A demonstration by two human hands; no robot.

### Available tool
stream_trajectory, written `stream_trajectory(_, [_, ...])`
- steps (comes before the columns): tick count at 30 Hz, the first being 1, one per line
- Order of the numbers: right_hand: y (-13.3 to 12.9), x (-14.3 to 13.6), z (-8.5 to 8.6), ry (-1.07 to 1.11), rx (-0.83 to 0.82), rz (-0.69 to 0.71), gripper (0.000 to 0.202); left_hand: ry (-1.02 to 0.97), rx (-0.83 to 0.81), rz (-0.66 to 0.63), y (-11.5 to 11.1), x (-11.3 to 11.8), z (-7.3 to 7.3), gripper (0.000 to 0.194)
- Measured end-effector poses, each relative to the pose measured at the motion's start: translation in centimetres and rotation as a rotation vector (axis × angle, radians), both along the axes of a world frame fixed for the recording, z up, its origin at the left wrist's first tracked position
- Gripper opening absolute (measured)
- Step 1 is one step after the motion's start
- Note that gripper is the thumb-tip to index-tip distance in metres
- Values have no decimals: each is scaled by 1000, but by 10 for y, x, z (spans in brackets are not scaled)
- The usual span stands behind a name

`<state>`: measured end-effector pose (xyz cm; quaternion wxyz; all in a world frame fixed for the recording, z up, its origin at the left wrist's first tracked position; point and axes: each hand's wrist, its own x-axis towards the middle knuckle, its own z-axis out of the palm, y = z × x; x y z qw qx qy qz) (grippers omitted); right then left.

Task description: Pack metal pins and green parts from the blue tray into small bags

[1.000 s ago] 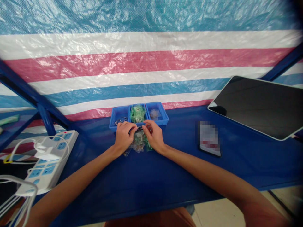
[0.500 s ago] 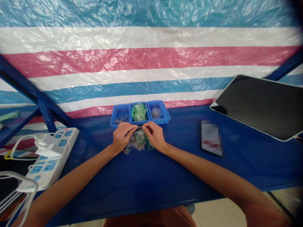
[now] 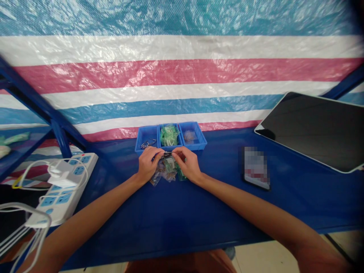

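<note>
My left hand [image 3: 148, 163] and my right hand [image 3: 188, 163] meet in front of the blue bins, fingertips pinched. Between them is a thin, dark metal rod [image 3: 168, 153], a screw or pin too small to tell apart; both hands grip it. Beneath the hands lie small clear and green plastic bags [image 3: 170, 167] with metal pieces inside. Right behind, the left blue bin [image 3: 140, 137] holds several loose thin metal pieces [image 3: 148, 144]. Green bags [image 3: 170, 134] fill the middle bin, and clear bags [image 3: 189, 135] lie in the right bin [image 3: 201, 144].
A white power strip [image 3: 64, 201] with cables and chargers lies at the left edge of the blue table [image 3: 159, 220]. To the right are a phone with a blurred screen [image 3: 256, 168] and a large dark-screened tablet or monitor [image 3: 315, 129]. A striped plastic sheet [image 3: 182, 72] hangs behind.
The whole view has shifted slightly, so everything appears a little further right. Both hands stay pinched together at the same place over the bags.
</note>
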<state>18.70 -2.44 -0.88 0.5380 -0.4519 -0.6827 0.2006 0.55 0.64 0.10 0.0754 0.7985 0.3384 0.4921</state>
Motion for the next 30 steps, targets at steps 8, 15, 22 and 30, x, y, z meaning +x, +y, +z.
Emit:
stream_trajectory(8, [-1,1,2,-24,29,-12,20,41,30,-57,-3,1,2,12])
stream_trajectory(15, [0,1,1,-47,44,-8,23,36,44,-26,-2,1,0,14])
stream_trajectory(22, [-1,1,0,15,17,-3,22,58,23,-38,-1,0,-1,13])
stream_trajectory(30, [-1,0,2,-21,28,9,22,48,27,-57,-3,0,1,14])
